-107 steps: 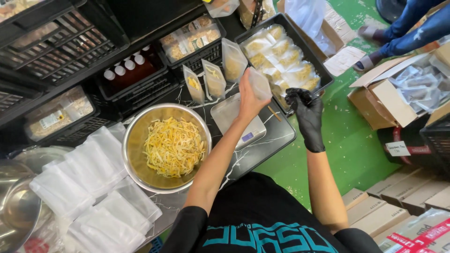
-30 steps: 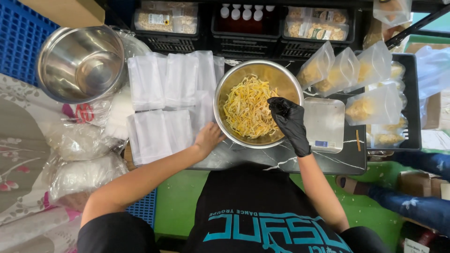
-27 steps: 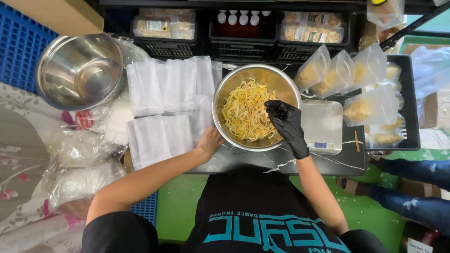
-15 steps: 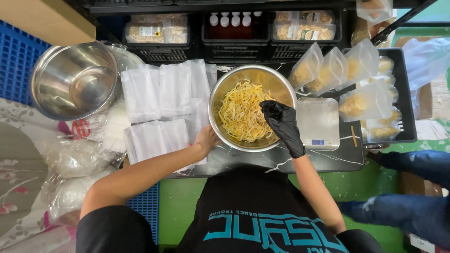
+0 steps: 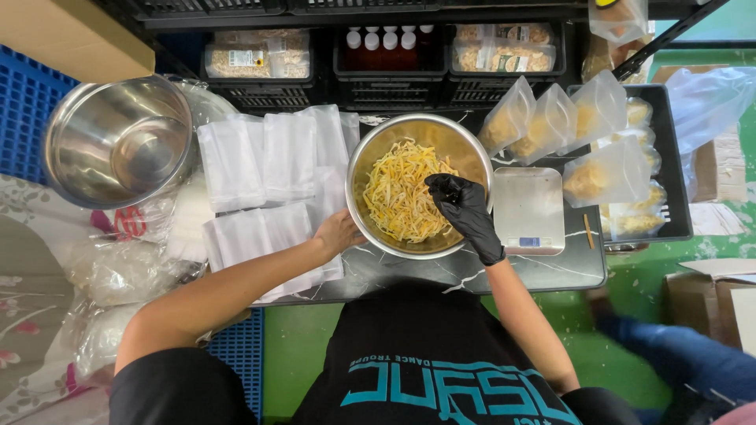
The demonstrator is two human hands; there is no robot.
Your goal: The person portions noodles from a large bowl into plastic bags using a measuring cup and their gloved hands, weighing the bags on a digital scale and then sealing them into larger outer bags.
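Dark marbled worktop [image 5: 543, 271], steel bowl [image 5: 465, 149] of yellow shredded strips [image 5: 402, 201] at centre, black-gloved right hand [image 5: 463, 208] clenched in the strips, bare left hand [image 5: 337, 234] gripping bowl rim, empty clear pouches [image 5: 264, 165] left, digital scale [image 5: 529, 208] right, filled pouches [image 5: 551, 122] beyond.

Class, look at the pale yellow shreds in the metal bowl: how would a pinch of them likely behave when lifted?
The shreds lie loose and tangled, so a pinch would likely dangle limply and drop strands. They look thin, so probably light and easily broken. The gloved right hand reaches into the bowl; the bare left hand rests beside its rim.
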